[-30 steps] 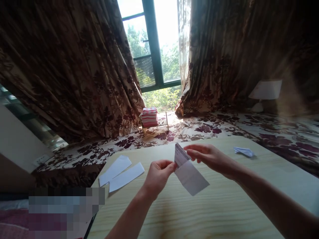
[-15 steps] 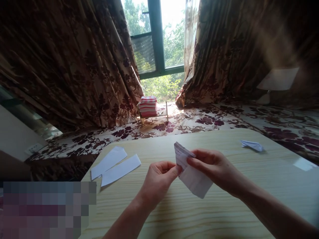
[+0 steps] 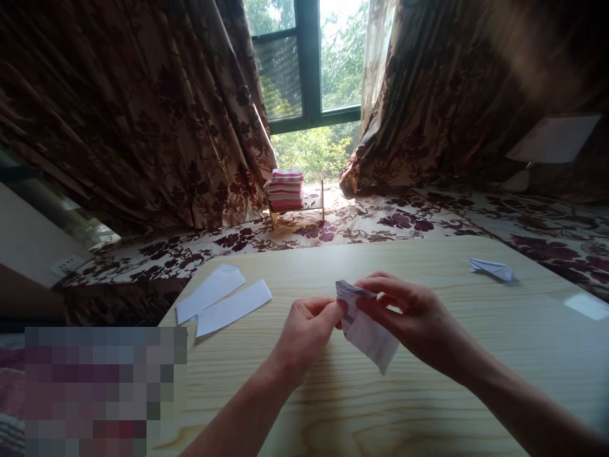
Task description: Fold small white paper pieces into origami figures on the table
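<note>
A folded white sheet of paper [image 3: 370, 339] is held above the wooden table between both hands. My left hand [image 3: 314, 330] pinches its left edge between thumb and fingers. At the upper right edge, my right hand [image 3: 399, 311] grips the paper with thumb and index finger. The top of the paper is creased over in a narrow greyish flap. Two flat white paper strips [image 3: 234, 307] lie side by side at the table's left. A small folded white paper piece [image 3: 491, 270] rests at the far right.
The pale wooden table [image 3: 285, 412] has rounded far corners. Behind it, striped red and white cloths [image 3: 286, 189] are stacked on a small stand on a floral-covered ledge. A lamp [image 3: 554, 139] stands at the back right, and patterned curtains flank a window.
The upper part of the held paper is folded down further, and the paper is tilted differently. My right fingers have shifted over its top edge. The whole view has moved slightly.
</note>
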`<state>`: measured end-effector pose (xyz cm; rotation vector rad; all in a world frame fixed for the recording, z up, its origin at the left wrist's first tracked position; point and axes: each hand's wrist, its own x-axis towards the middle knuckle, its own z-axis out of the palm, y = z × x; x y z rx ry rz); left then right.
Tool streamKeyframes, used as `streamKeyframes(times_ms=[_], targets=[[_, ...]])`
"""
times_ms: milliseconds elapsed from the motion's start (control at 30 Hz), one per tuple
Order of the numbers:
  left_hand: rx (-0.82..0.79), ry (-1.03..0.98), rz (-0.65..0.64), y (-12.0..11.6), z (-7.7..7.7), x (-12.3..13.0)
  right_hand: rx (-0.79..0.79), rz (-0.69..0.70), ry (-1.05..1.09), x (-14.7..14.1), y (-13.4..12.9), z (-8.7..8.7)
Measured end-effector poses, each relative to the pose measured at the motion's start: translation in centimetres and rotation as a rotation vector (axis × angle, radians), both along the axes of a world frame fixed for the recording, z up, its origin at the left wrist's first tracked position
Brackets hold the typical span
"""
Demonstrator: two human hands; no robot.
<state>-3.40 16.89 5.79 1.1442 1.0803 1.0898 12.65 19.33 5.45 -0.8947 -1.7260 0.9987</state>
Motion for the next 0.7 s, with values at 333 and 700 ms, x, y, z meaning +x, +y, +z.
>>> streamKeyframes(times_ms=[333,700], targets=[[-0.046,-0.135,-0.026,-0.04,0.09,0.03,0.192,0.055,0.019,-0.02,-0.29,-0.25],[-0.014,-0.062,-0.028,-0.05,0.27,-0.43,0.171,0.057,-0.001,0.33,-0.1,-0.33]])
